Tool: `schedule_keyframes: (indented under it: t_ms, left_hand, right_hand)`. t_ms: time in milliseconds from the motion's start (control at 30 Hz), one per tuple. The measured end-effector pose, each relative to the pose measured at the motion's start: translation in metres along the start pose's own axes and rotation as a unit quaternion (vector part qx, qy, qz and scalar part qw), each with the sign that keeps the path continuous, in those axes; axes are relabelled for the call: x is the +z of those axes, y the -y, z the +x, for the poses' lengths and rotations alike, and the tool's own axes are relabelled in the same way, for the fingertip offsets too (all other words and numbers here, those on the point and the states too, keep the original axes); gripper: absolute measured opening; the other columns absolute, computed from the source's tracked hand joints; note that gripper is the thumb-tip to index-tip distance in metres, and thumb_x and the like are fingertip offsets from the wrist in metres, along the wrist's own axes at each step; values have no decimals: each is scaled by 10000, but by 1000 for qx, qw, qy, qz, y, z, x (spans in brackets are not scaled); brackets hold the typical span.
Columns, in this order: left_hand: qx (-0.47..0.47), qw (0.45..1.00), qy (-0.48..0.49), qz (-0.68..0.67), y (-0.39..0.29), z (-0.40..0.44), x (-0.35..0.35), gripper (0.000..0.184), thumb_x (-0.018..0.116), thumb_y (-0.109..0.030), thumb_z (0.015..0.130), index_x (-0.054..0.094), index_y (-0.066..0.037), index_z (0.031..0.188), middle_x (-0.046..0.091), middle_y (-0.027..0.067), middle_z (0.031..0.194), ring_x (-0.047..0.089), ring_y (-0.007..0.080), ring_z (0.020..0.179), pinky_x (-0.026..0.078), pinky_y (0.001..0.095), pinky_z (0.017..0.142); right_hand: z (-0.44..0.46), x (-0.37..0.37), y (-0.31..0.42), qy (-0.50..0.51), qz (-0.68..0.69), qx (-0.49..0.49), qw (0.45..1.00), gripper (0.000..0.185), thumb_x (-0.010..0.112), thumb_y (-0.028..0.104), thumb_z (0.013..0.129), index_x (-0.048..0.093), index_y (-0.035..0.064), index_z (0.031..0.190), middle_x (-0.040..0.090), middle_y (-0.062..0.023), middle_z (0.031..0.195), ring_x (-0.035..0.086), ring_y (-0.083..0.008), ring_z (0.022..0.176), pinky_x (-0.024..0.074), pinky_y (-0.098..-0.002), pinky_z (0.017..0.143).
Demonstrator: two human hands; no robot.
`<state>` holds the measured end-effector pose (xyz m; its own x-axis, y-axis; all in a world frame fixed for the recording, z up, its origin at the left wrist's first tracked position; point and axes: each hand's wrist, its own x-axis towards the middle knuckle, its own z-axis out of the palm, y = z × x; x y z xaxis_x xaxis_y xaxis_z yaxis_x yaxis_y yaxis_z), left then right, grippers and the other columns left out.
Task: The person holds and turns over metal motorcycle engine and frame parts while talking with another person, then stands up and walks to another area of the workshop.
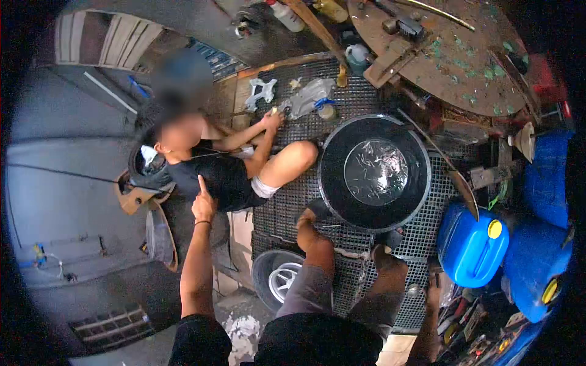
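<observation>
My left hand (204,204) is raised at the left with the index finger stretched out and the others curled, holding nothing. It appears in front of the dark shirt of a seated person (223,174). That person's hands (273,119) are together around a small pale item. At the lower right my right arm reaches forward beside my knee; my right hand (434,276) is dark there, and its fingers cannot be made out. A round black tub (329,177) holding clear liquid (375,172) stands beyond my feet.
A wheel (284,279) lies in a basin left of my legs. Blue jerrycans (467,247) stand at the right. A worn round tabletop (439,55) fills the upper right. Clear plastic (311,97) and a small jar (327,112) rest on black grid matting (354,268).
</observation>
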<state>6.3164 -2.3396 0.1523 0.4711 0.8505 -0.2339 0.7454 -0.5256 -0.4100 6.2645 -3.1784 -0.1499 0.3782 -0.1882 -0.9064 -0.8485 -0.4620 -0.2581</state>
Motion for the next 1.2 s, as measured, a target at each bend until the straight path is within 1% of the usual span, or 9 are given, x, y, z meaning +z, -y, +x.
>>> schedule_keyframes:
  t_ms: [133,233,367,433,567,700,900,1000,1200]
  left_hand:
    - [8,998,36,-52,26,-33,21,969,727,-337,820,128,-116,1549,657,268,1115,636,420,1041,512,487,892]
    - [68,980,93,-165,41,-97,47,791,750,-392,796,423,-52,1431,677,252,1061,636,438,1017,521,488,856]
    - [81,942,118,-305,123,-166,246,636,758,-439,772,607,15,1191,691,252,953,656,446,921,527,497,789]
    - [109,954,160,-231,83,-238,181,576,742,-480,770,654,27,1027,684,276,947,653,453,916,525,504,787]
    - [28,945,207,-250,84,-339,297,512,717,-474,791,677,1,979,681,270,958,653,436,913,520,505,796]
    - [148,900,305,-276,46,-417,344,477,707,-420,815,680,-22,1077,701,236,943,677,393,911,529,459,792]
    - [-30,784,284,-551,23,-531,259,536,706,-441,829,651,-46,1187,724,171,945,697,321,889,532,422,819]
    - [-62,750,200,-628,13,-615,325,543,700,-442,833,649,-51,1205,719,166,1030,686,329,960,516,420,866]
    - [-329,671,306,-590,20,-754,318,584,639,-484,856,619,-52,1249,624,220,1243,586,381,1166,454,445,1010]
  right_hand:
    - [3,-34,-61,86,116,-25,989,530,523,393,973,426,175,1446,521,-63,1332,523,-218,1145,487,-384,827]
    - [1,-48,-70,167,123,-71,976,522,477,368,992,374,230,1485,474,-2,1404,499,-190,1177,462,-393,862]
    - [-38,-49,15,84,82,-22,993,518,546,336,957,418,238,1449,533,17,1277,526,-171,1084,463,-379,839]
    - [-46,-39,57,66,71,-20,995,513,608,326,921,468,228,1405,603,6,1137,558,-170,992,483,-375,783]
    - [9,-29,31,53,-4,-213,976,457,591,348,943,512,194,1366,619,7,1073,589,-154,978,491,-328,686]
    - [-65,-28,85,83,-51,-168,981,416,612,378,934,554,186,1298,617,15,1027,548,-121,868,459,-314,659]
    - [-119,7,122,125,-100,-237,958,446,586,463,939,546,190,1289,601,25,1056,508,-145,903,446,-421,724]
    - [-139,28,145,150,-184,-304,922,453,575,480,945,541,193,1294,597,22,1064,517,-152,927,451,-417,723]
    - [-162,122,222,264,-331,-261,868,522,537,484,967,494,175,1385,586,-64,1281,548,-189,1090,453,-360,781]
